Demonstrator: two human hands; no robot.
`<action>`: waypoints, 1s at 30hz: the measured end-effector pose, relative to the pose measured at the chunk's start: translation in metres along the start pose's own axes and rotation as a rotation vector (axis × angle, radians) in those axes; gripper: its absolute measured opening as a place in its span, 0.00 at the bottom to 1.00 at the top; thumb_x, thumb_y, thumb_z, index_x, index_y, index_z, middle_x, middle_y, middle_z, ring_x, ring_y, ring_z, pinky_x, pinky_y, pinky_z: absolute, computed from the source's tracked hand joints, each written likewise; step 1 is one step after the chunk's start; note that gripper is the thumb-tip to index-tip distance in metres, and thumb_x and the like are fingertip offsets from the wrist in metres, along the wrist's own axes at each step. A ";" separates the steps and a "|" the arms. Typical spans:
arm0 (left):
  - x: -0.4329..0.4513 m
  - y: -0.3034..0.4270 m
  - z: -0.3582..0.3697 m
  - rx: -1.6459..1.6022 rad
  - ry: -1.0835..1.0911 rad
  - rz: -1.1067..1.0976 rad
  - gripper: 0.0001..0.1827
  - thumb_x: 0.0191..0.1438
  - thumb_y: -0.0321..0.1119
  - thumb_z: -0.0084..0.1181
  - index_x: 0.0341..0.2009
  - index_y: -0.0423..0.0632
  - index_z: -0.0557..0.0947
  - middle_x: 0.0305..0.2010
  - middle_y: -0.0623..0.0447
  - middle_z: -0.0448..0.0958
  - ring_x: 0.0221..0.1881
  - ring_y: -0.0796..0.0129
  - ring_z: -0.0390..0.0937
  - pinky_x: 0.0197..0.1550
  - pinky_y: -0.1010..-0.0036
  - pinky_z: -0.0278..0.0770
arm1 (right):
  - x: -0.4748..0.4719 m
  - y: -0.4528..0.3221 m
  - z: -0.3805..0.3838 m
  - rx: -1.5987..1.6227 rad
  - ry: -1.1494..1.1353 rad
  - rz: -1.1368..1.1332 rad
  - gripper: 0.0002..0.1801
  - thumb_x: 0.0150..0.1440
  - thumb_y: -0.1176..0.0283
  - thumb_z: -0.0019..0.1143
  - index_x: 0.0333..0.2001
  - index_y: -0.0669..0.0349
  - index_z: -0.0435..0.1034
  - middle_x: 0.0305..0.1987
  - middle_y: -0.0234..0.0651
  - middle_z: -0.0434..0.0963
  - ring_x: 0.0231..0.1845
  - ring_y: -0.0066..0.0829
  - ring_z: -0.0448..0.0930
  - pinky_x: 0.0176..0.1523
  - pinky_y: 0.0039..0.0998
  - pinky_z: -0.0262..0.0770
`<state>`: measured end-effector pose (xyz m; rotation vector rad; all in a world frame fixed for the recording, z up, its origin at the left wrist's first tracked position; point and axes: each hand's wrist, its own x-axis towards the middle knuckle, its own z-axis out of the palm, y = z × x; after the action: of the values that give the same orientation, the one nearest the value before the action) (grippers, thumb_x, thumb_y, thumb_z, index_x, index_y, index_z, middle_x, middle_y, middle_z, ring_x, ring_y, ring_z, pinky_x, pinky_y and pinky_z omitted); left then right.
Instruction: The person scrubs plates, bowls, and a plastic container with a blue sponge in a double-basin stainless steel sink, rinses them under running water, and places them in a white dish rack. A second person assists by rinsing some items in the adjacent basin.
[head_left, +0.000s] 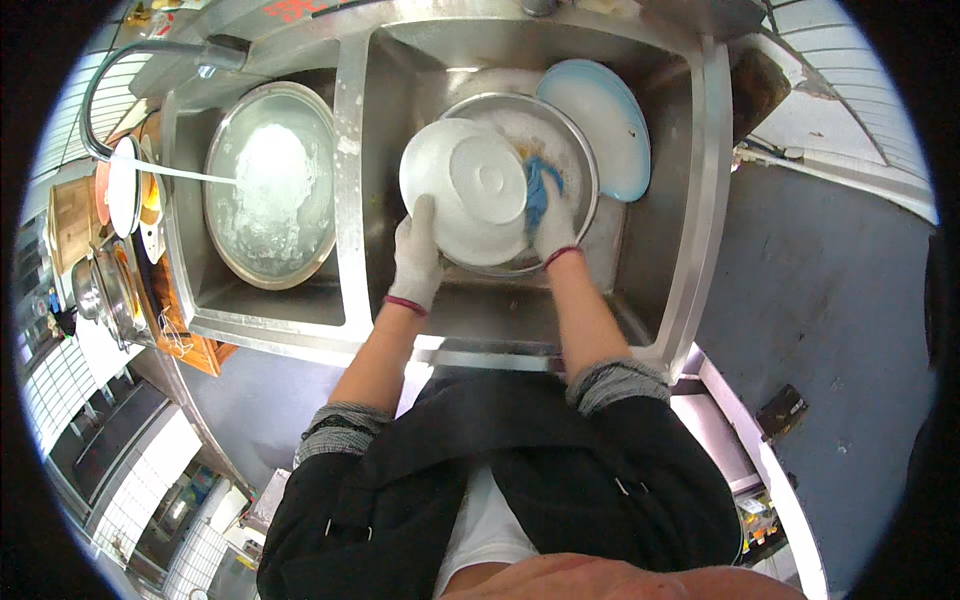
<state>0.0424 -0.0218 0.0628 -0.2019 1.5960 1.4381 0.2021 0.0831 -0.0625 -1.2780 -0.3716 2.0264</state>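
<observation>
My left hand (419, 251), in a pale knitted glove with a red cuff, grips the near-left rim of a white bowl (469, 191). The bowl is tilted, its underside and foot ring facing up, above a round metal basin (592, 169) of sudsy water (559, 131). In my gloved right hand (556, 217) is a blue cloth (535, 187), pressed close to the bowl's right edge; my right fingertips are partly hidden by the cloth. Behind the basin on the right, a blue-rimmed white oval plate (607, 127) leans against the sink wall.
Both hands work in the right compartment of a steel double sink (649, 259). Across the divider (351, 180), a curved faucet (94, 97) runs water into a second full metal basin (270, 281). Stacked plates (124, 187) and a wooden cabinet (196, 351) stand left of the sink.
</observation>
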 end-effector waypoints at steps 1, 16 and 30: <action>-0.005 0.016 0.001 -0.002 0.018 -0.166 0.31 0.64 0.47 0.56 0.62 0.38 0.70 0.60 0.44 0.75 0.58 0.59 0.75 0.58 0.61 0.74 | -0.001 -0.024 0.006 -0.156 -0.051 -0.099 0.30 0.60 0.59 0.59 0.62 0.64 0.68 0.57 0.37 0.76 0.57 0.31 0.76 0.60 0.28 0.70; 0.036 -0.007 0.020 0.397 0.093 0.195 0.34 0.63 0.53 0.52 0.52 0.28 0.78 0.48 0.37 0.82 0.49 0.53 0.80 0.49 0.63 0.75 | -0.087 0.012 0.074 -0.913 0.074 -0.635 0.29 0.61 0.66 0.56 0.64 0.68 0.64 0.63 0.50 0.73 0.64 0.42 0.73 0.69 0.36 0.63; -0.014 0.015 0.004 0.420 -0.146 0.335 0.28 0.64 0.49 0.55 0.49 0.31 0.81 0.40 0.46 0.83 0.41 0.67 0.79 0.44 0.69 0.76 | 0.060 0.004 0.009 -0.329 -0.318 -0.080 0.19 0.67 0.67 0.45 0.56 0.63 0.73 0.54 0.35 0.80 0.55 0.32 0.78 0.64 0.30 0.70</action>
<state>0.0423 -0.0210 0.0835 0.4225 1.8246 1.2869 0.1764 0.1231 -0.1004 -1.1011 -0.9219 2.1626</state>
